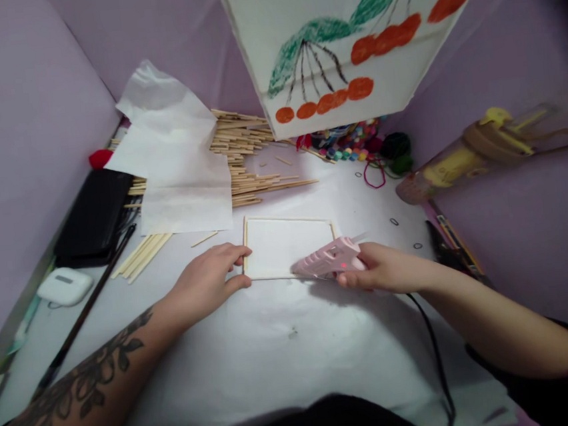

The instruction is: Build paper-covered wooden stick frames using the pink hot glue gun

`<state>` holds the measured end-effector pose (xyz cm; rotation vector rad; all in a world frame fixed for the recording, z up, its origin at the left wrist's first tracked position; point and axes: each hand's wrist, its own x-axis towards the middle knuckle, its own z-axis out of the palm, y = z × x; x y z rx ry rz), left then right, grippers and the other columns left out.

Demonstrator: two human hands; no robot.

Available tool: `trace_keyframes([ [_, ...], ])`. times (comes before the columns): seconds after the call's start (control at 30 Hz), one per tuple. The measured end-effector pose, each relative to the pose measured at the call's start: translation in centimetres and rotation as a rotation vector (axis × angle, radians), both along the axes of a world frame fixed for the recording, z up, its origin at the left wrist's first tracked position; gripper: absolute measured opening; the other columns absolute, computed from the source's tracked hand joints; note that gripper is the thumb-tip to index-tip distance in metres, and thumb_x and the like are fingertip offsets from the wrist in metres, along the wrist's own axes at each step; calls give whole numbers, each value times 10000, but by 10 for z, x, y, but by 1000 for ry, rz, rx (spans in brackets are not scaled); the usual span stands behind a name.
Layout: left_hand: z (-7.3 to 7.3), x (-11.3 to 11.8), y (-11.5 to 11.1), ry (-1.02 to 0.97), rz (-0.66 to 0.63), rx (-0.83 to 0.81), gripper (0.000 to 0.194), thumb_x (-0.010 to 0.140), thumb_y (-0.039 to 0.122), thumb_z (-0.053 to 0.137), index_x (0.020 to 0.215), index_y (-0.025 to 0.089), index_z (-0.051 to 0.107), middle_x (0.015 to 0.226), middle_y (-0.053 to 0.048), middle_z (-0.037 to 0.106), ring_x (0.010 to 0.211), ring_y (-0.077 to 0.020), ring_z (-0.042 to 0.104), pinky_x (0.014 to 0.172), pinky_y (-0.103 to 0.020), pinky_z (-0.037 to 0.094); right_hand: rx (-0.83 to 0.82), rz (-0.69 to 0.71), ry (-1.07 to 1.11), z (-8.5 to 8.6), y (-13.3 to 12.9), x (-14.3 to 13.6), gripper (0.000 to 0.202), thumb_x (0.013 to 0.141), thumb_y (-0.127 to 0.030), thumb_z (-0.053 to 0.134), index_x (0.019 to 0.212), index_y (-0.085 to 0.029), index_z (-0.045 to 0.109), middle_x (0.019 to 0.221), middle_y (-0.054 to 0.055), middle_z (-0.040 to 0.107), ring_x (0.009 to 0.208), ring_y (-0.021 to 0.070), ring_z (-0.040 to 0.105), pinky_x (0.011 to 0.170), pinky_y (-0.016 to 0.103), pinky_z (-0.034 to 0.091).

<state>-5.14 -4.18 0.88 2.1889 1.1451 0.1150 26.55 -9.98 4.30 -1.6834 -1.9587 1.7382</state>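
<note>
A white rectangular panel (279, 243) with thin wooden sticks along its edges lies flat on the white-covered table. My left hand (214, 273) pinches its left edge between thumb and fingers. My right hand (377, 269) is wrapped round a pink glue gun (331, 258) with a small red light. The gun's nozzle points left, at the panel's front edge; whether it touches cannot be made out. The gun covers the panel's front right corner. A black cord (431, 333) runs from beneath my right hand toward the front of the table.
Wooden sticks (246, 133) lie behind, partly under white paper (178, 156). At left are a black case (93, 214), a white earbud case (65, 286) and a brush (91, 302). A tumbler (460, 159) is at right. A cherry drawing (320, 69) and beads (345, 150) are behind.
</note>
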Motion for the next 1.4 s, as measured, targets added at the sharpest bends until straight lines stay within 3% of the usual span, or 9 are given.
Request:
trace_keyframes([
  [0.1,0,0,-1,0,-5,2,406,788,334,615,1168,199,581,1044,-51,639,953,-220,591,840,-333,455,-5,15,-8,1,3,-4,538,821,-623,544,1022,-128,607,621,-8,537,547,117,459,483,229,342],
  [0.27,-1,-1,-1,-2,-8,12,396,803,336,605,1176,206,578,1034,-50,644,964,-220,597,854,-335,450,10,21,-33,4,6,-11,512,806,-658,530,884,-156,595,604,-8,525,543,129,471,490,239,354],
  [0.67,-5,-2,-1,-11,-24,27,404,803,307,653,1181,189,576,1059,-45,644,971,-211,595,847,-325,457,30,39,13,0,8,-20,534,821,-625,535,1026,-135,592,644,-2,540,571,135,469,508,239,356],
  [0.93,-2,-3,-3,-9,-24,32,402,806,285,664,1185,183,577,1071,-41,647,958,-208,602,824,-316,459,3,58,-13,1,12,-27,515,812,-646,532,909,-142,581,592,-14,510,540,122,442,486,233,323],
  [1.4,-6,-3,-3,-9,-35,57,401,801,280,700,1171,185,577,1066,-35,645,960,-198,594,798,-295,444,70,93,-33,5,19,-46,504,814,-619,542,941,-136,611,588,-16,514,542,130,437,512,247,340],
])
